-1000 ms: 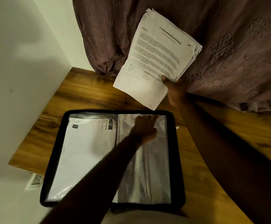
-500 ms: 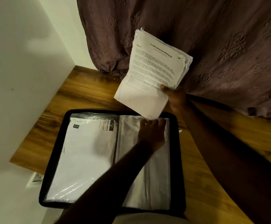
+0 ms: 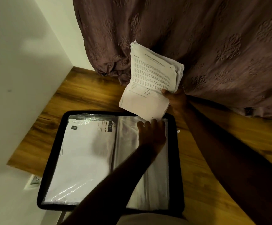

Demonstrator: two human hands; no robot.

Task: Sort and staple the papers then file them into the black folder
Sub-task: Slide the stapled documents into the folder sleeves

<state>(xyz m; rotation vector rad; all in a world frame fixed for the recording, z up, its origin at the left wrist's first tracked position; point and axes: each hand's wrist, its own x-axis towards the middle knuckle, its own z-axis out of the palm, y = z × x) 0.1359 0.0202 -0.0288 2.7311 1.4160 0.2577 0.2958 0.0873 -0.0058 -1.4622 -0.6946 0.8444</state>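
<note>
- The stapled paper stack (image 3: 151, 82) has dropped toward the black folder (image 3: 54, 151) since the earlier frame, and the left hand (image 3: 153, 135) has slid rightward.
- The stack's long axis runs from the folder's far edge up toward the curtain (image 3: 213, 46). Its heading end is farthest away, and its lower corner is just above the left fingertips.
- The right hand (image 3: 175, 99) grips the stack's right edge with the thumb on the top page; its fingers are hidden behind.
- The left hand lies flat, fingers straight, on the right-hand clear sleeve (image 3: 148, 184).
- The folder lies open on the tabletop (image 3: 213, 159), with a filed document (image 3: 83, 151) in its left side.
- The print is too blurred to read, and the left forearm covers part of the folder.
</note>
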